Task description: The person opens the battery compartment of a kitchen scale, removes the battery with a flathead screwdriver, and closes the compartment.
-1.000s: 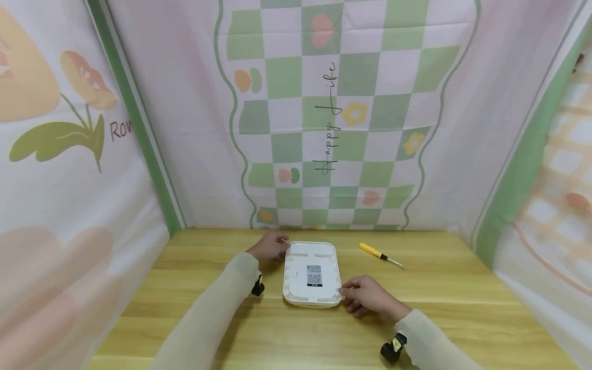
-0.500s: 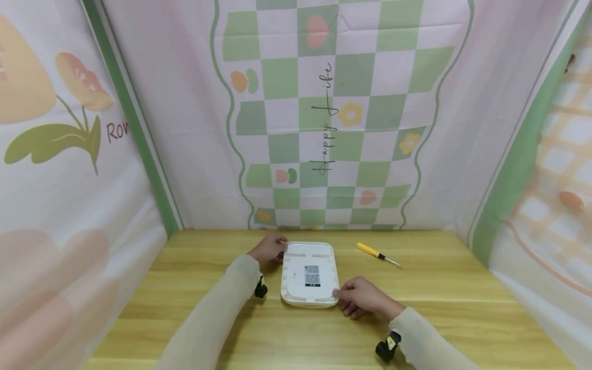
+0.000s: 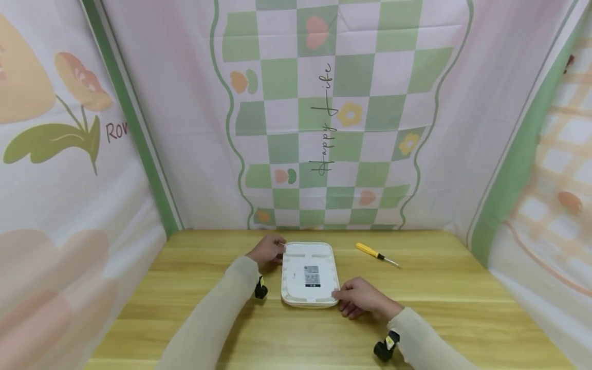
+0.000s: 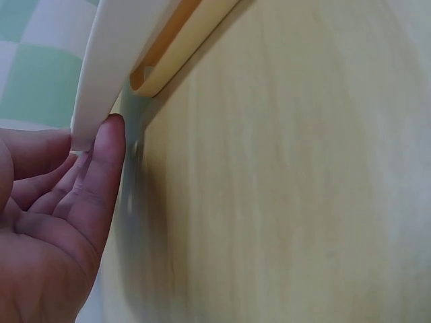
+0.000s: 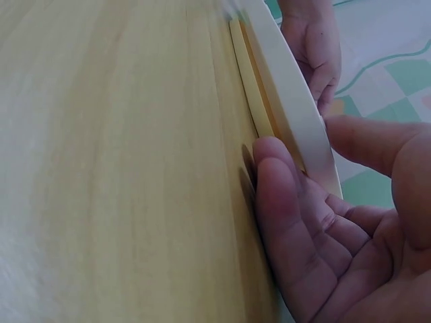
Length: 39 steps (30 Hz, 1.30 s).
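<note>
A flat white device with rounded corners (image 3: pixel 298 282) lies label side up in the middle of the head view. A grey printed label (image 3: pixel 312 276) is at its centre. My left hand (image 3: pixel 268 250) pinches its far left corner, thumb above and fingers beneath, as the left wrist view shows. At the near right corner, my right hand (image 3: pixel 363 297) holds it with the thumb on top and curled fingers under the rim. Beneath the white edge (image 5: pixel 296 101), a cream strip (image 5: pixel 249 74) shows in the right wrist view.
A screwdriver with a yellow handle (image 3: pixel 367 250) lies on the wooden table (image 3: pixel 416 298) to the right of the device. Behind the table hangs a checkered green and white cloth (image 3: pixel 319 128), with more patterned cloth on both sides.
Between the first frame and the second, the whole head view shifts slightly, and my right thumb slides a little further over the device's corner. Both hands stay on it, almost still since.
</note>
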Each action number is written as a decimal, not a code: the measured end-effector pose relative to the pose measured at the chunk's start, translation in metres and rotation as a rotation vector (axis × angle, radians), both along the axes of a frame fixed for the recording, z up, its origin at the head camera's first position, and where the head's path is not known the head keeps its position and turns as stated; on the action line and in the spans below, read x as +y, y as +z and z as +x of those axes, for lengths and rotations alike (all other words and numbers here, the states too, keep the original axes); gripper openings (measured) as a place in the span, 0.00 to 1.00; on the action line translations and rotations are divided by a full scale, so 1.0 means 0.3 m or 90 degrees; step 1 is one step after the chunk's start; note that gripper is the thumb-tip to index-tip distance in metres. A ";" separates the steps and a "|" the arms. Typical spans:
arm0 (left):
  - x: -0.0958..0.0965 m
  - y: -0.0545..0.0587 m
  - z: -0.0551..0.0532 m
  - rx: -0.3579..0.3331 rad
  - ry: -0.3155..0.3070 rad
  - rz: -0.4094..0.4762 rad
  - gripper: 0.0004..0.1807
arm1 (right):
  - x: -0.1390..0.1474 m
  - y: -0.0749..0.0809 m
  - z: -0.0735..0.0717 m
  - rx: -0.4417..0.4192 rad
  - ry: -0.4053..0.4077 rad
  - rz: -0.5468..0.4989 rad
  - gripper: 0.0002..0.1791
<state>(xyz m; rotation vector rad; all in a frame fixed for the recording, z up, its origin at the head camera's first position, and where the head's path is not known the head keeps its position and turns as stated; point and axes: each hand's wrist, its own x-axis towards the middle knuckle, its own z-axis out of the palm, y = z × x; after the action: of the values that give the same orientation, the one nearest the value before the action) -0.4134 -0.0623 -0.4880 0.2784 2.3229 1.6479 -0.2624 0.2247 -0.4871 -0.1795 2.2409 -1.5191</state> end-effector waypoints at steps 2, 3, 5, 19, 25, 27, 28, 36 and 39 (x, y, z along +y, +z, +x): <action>-0.005 0.004 0.005 -0.013 0.002 0.014 0.23 | -0.001 -0.002 0.001 -0.002 -0.004 -0.009 0.18; -0.008 0.006 0.008 -0.020 0.004 0.020 0.23 | -0.002 -0.002 0.002 -0.002 -0.006 -0.013 0.17; -0.013 0.014 0.016 -0.037 0.008 0.033 0.24 | 0.000 -0.003 0.002 -0.003 -0.008 -0.021 0.17; -0.056 0.006 0.022 -0.086 0.010 0.012 0.20 | 0.017 -0.002 -0.010 -0.022 -0.002 -0.046 0.16; -0.067 0.006 0.033 -0.078 0.001 -0.006 0.18 | 0.020 -0.008 -0.013 -0.020 -0.012 -0.049 0.15; -0.069 0.003 0.031 -0.080 0.001 -0.010 0.17 | 0.020 -0.010 -0.016 -0.020 -0.013 -0.051 0.15; -0.070 0.002 0.030 -0.081 0.001 -0.010 0.17 | 0.020 -0.011 -0.016 -0.020 -0.013 -0.053 0.15; -0.084 -0.006 0.030 -0.076 -0.006 -0.014 0.17 | 0.014 -0.014 -0.019 -0.023 -0.028 -0.073 0.15; -0.089 -0.008 0.035 -0.075 -0.006 -0.015 0.16 | 0.014 -0.016 -0.020 -0.026 -0.035 -0.080 0.16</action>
<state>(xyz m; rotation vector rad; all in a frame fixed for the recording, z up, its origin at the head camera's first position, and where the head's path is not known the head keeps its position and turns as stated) -0.4030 -0.0890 -0.4905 0.1820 2.2490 1.5866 -0.2685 0.2289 -0.4918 -0.1251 2.1364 -1.6789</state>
